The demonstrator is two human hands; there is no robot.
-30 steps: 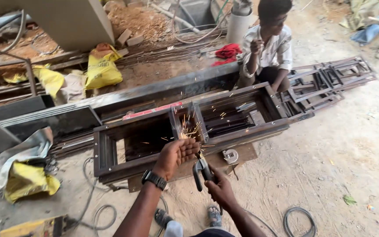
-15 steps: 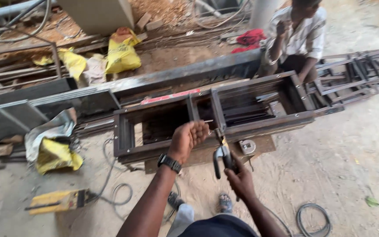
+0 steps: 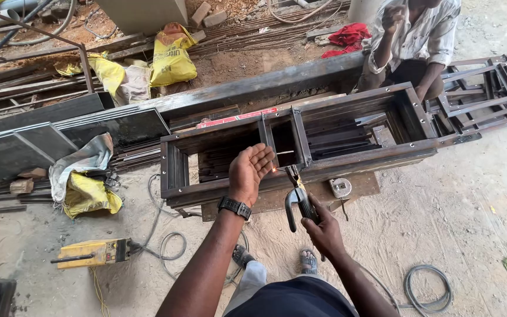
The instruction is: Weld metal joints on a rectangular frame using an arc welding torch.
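Over the steel frame [image 3: 300, 152] on the ground, we log: left hand [image 3: 250, 170], fingers loosely open, shielding the glowing weld; right hand [image 3: 323, 230], fingers wrapped around the electrode holder [image 3: 298, 199], tip touching the frame's front rail.

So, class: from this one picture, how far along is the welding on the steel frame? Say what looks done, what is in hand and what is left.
Done: the frame is assembled, both dividers standing in place. In hand: the right hand holds the electrode holder, its tip glowing at the front rail below the dividers; the left hand is raised, open, beside the glow. Left: cannot tell which other joints are welded; they are too small to see.
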